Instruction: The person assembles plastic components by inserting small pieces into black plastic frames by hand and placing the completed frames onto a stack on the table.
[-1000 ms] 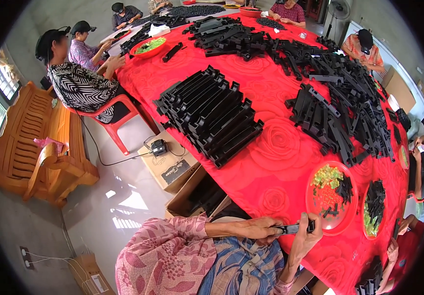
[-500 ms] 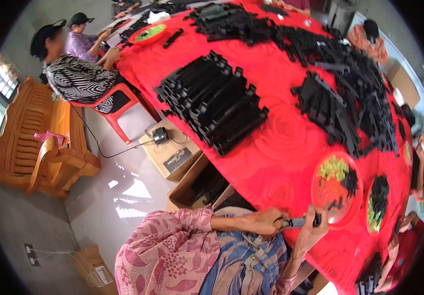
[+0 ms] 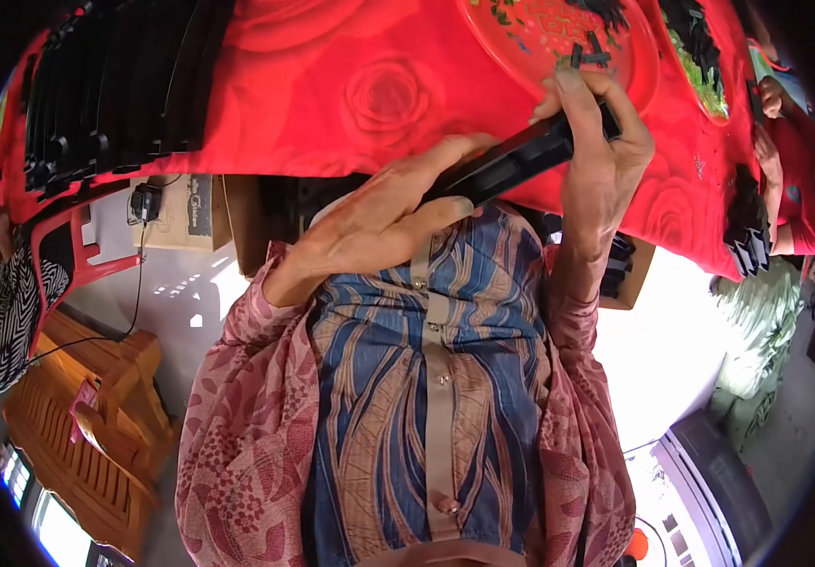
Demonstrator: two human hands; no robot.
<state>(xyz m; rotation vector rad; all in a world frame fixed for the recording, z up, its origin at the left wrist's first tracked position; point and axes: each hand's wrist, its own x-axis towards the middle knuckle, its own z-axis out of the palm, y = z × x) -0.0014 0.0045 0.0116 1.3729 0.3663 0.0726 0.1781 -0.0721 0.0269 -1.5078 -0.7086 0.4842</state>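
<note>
A: Head view first. What are the hands doing?

B: Both are on one long black plastic bar [image 3: 521,156], held slantwise just above the near edge of the table with the red rose-patterned cloth [image 3: 369,94]. The left hand [image 3: 379,222] lies along the bar's lower end, fingers stretched and curled loosely over it, thumb under. The right hand [image 3: 601,142] wraps the upper end, fingers closed round it, the thumb pressed on top.

A: So where does the bar sit, relative to the person?

B: In front of the chest, over the blue patterned shirt front [image 3: 436,378], its upper end reaching toward the red round tray [image 3: 643,66].

A: What is in that tray?

B: Small loose bits, green, yellow and black; too small to tell apart. A second dish [image 3: 700,66] with green and black pieces is just to its right.

A: Anything else on the table?

B: A stack of black bars [image 3: 114,85] at the far left, well apart from the hands. A smaller pile of black parts [image 3: 747,241] is at the right edge, beside another person's red sleeve [image 3: 795,161].

A: And below the table?

B: A cardboard box [image 3: 185,213], a red plastic chair [image 3: 67,255], and a wooden bench [image 3: 95,444] on the floor.
</note>
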